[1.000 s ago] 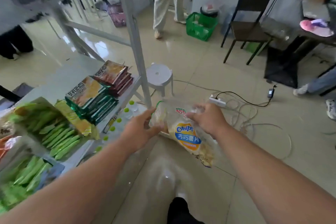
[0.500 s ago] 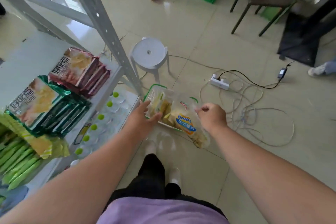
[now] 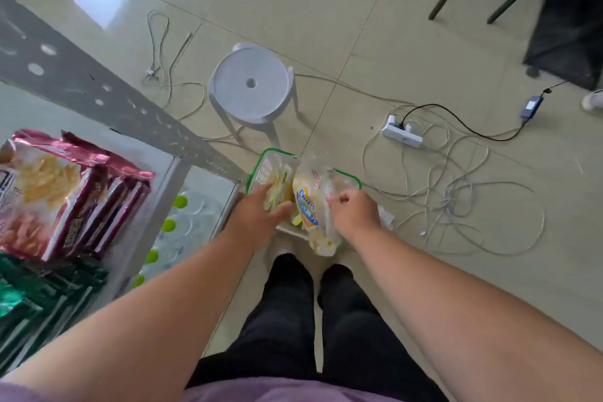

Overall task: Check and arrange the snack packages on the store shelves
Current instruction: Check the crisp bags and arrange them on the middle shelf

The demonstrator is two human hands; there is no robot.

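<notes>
A clear chips bag [image 3: 309, 206] with a blue and yellow label hangs upright over a green-rimmed basket [image 3: 261, 160] on the floor by my feet. My right hand [image 3: 354, 210] grips the bag's right side with curled fingers. My left hand [image 3: 257, 209] reaches into the basket with fingers stretched out, touching yellow packets [image 3: 280, 183] inside. On the shelf [image 3: 163, 173] at the left stand pink snack packs [image 3: 65, 192] and green snack packs [image 3: 39, 303] in rows.
A white round stool [image 3: 251, 85] stands just beyond the basket. A power strip [image 3: 402, 134] and tangled cables [image 3: 456, 199] lie on the floor to the right. A grey shelf post [image 3: 98, 91] slants across the left. Bottles with green caps [image 3: 169, 225] sit on the lower shelf.
The view has tipped down toward the floor. Both hands lowered the chips bag from chest height down to the basket, and my left hand let go of it and moved into the basket.
</notes>
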